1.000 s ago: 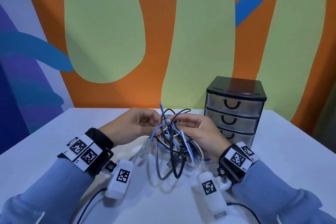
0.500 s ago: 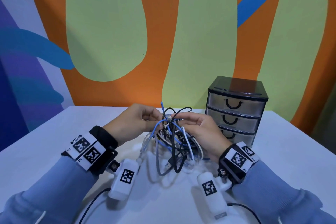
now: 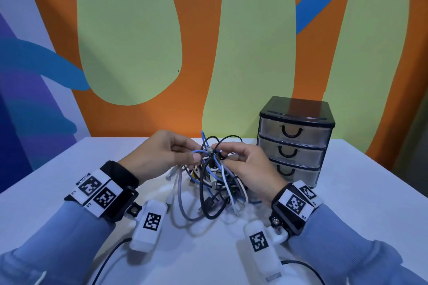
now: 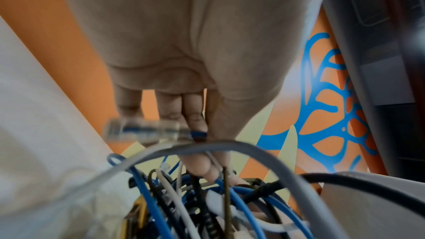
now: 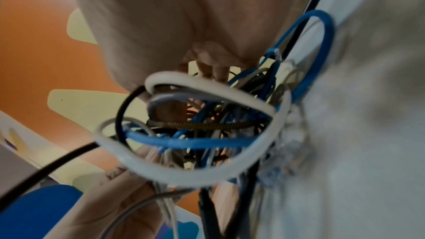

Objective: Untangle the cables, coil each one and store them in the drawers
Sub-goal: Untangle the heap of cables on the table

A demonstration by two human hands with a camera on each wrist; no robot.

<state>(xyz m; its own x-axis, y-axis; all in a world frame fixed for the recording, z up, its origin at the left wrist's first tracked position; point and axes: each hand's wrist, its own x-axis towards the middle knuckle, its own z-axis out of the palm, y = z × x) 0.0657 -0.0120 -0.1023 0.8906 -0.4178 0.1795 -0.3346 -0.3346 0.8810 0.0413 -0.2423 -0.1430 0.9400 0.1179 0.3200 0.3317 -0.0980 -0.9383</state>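
Note:
A tangle of cables (image 3: pixel 212 183), blue, black, white and grey, hangs lifted above the white table (image 3: pixel 69 164) between both hands. My left hand (image 3: pixel 162 157) pinches strands at the knot's upper left; in the left wrist view my left hand (image 4: pixel 202 134) pinches a blue cable with a clear plug (image 4: pixel 142 130). My right hand (image 3: pixel 245 166) grips the top right of the knot. The right wrist view is filled by loops of the tangle (image 5: pixel 207 134). A small black drawer unit (image 3: pixel 296 139) with three shut translucent drawers stands to the right.
Two white tagged devices (image 3: pixel 149 224) (image 3: pixel 261 252) hang from the wrists over the near table, each trailing a black lead. A painted orange and green wall rises right behind the table's far edge.
Both hands have raised the tangle slightly, and fingers have shifted a little at the knot's top. The drawers have stayed shut.

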